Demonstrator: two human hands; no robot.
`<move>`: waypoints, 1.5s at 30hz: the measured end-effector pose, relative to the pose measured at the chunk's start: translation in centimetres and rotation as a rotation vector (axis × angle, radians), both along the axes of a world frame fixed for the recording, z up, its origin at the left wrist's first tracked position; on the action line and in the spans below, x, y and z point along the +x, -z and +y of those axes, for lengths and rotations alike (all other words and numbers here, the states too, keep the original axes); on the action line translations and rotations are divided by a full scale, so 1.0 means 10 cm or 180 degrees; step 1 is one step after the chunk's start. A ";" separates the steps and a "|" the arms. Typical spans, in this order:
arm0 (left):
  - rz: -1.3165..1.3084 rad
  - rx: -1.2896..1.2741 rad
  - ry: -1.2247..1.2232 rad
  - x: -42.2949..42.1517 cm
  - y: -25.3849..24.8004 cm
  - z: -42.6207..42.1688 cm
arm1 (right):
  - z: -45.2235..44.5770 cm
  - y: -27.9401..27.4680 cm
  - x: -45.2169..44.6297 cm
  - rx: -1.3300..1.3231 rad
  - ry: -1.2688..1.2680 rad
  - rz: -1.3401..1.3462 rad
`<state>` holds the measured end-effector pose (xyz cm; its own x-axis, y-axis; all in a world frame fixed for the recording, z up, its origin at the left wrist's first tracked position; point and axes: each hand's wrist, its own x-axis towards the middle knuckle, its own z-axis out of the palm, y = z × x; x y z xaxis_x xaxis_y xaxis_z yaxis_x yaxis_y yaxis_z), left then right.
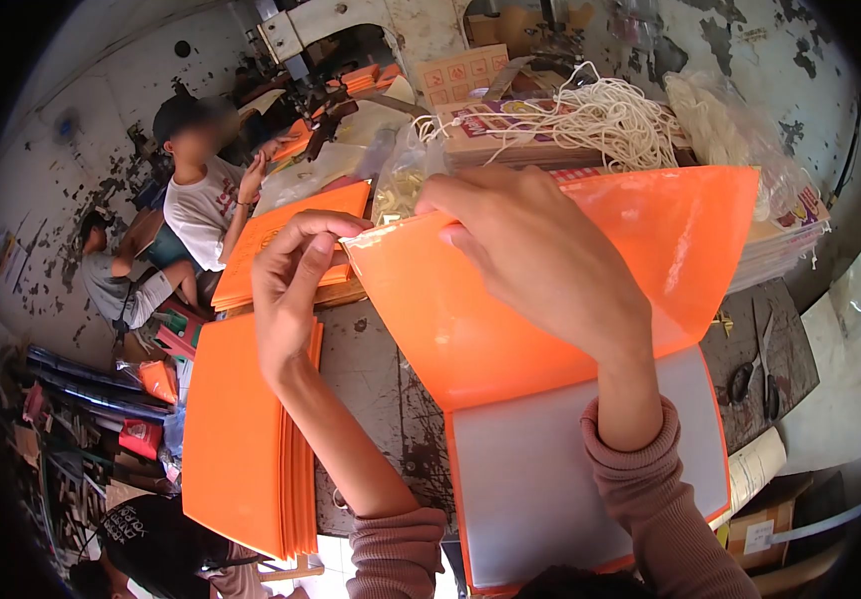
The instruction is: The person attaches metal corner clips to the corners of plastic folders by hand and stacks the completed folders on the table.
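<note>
- I faced one orange folder (540,374), two stacks (236,429) leftward, one pair of scissors (758,374) rightward.
- Its corner lay between my pinched left fingers (313,262); my right fingers (443,192) clasped its edge.

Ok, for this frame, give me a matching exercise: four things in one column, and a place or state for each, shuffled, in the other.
Things
1. glossy orange folder with a pale grey inner side
2. thick stack of flat orange folders
3. tangled white cord
4. black-handled metal scissors

Places and states
A. heaped on stacked cardboard at the back
B. on the right part of the worn grey tabletop
C. open, its raised cover touched by the left hand and right hand
D. piled to the left of the open folder

Right pairs: 1-C, 2-D, 3-A, 4-B
</note>
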<state>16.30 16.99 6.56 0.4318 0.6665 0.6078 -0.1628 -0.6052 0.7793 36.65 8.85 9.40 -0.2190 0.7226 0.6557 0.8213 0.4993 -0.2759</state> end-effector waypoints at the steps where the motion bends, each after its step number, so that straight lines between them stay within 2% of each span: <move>1: -0.0150 0.0024 0.0108 0.01 0.03 0.03 | 0.00 0.00 0.00 -0.0004 0.0005 0.0004; 4: -0.0488 -0.0027 0.0416 0.02 0.18 0.20 | 0.01 0.00 0.00 -0.0024 0.0067 -0.0079; 6: -0.0899 -0.0252 0.0782 0.11 0.24 0.24 | 0.04 0.05 0.00 0.0589 -0.0071 -0.0076; 7: -0.0914 -0.0238 0.0781 0.16 0.28 0.26 | 0.03 0.04 0.00 0.0601 -0.0076 -0.0092; 9: -0.1329 -0.0506 0.1297 0.23 0.36 0.32 | 0.02 0.00 0.00 0.0016 0.0005 0.0057; 11: -0.1283 -0.0567 0.1313 0.25 0.37 0.33 | 0.06 0.02 0.01 0.0253 -0.0117 0.0073; 13: -0.1391 -0.0619 0.1857 0.25 0.43 0.40 | 0.07 0.03 0.01 0.0491 -0.0229 0.0095; 17: -0.1356 -0.0687 0.1997 0.23 0.46 0.44 | 0.08 0.03 0.00 0.0430 -0.0253 0.0145; 19: -0.1349 -0.0553 0.1672 0.27 0.46 0.41 | 0.07 0.01 0.00 0.0420 -0.0262 0.0153; 20: -0.1367 -0.0539 0.1681 0.31 0.46 0.38 | 0.05 -0.01 0.00 0.0146 -0.0158 0.0116; 21: -0.1637 -0.0655 0.1453 0.37 0.42 0.31 | 0.04 -0.03 0.01 -0.0124 -0.0048 0.0080; 23: -0.1899 -0.0765 0.1259 0.40 0.43 0.32 | 0.03 -0.02 0.01 -0.0030 -0.0103 0.0130; 25: -0.1360 -0.0347 0.1645 0.30 0.56 0.51 | 0.02 0.01 0.01 0.0082 -0.0142 0.0202; 27: -0.1295 -0.0422 0.1659 0.21 0.52 0.47 | 0.00 -0.01 0.01 -0.0093 -0.0066 0.0202; 30: -0.0426 0.0074 0.0317 0.00 0.26 0.21 | -0.10 -0.07 0.06 0.0561 -0.0206 0.0224; 31: -0.0460 0.0182 0.0302 -0.06 0.17 0.14 | -0.16 -0.14 0.11 0.0663 -0.0235 0.0184; 33: -0.0003 0.0065 -0.0764 -0.20 0.09 -0.02 | -0.36 -0.26 0.25 0.1066 -0.0511 0.0792; 37: 0.0355 0.0114 -0.1297 -0.37 -0.01 -0.44 | -0.94 -0.52 0.57 0.0870 -0.0749 0.0825; 38: 0.0375 0.0267 -0.1546 -0.29 -0.08 -0.69 | -1.12 -0.52 0.64 0.0806 -0.0718 0.0890; 40: 0.0603 0.0494 -0.1492 -0.12 -0.19 -1.36 | -1.48 -0.43 0.78 0.0593 -0.0736 0.0960; 41: 0.0920 0.0437 -0.0906 -0.13 -0.23 -1.74 | -1.64 -0.35 0.84 0.0469 -0.0779 0.0974; 42: -0.0072 0.0391 0.0638 -0.03 -0.11 -1.95 | -1.81 -0.25 0.89 0.0282 -0.0724 0.1028; 43: -0.0821 -0.0618 0.1922 0.10 -0.01 -2.32 | -1.98 -0.14 0.91 0.0108 -0.0664 0.1082; 44: -0.1129 0.0213 0.2551 0.29 0.07 -2.47 | -2.13 -0.04 0.93 -0.0009 -0.0557 0.1078; 45: -0.1268 0.0194 0.2776 0.32 0.06 -2.62 | -2.26 0.06 0.96 -0.0113 -0.0440 0.1067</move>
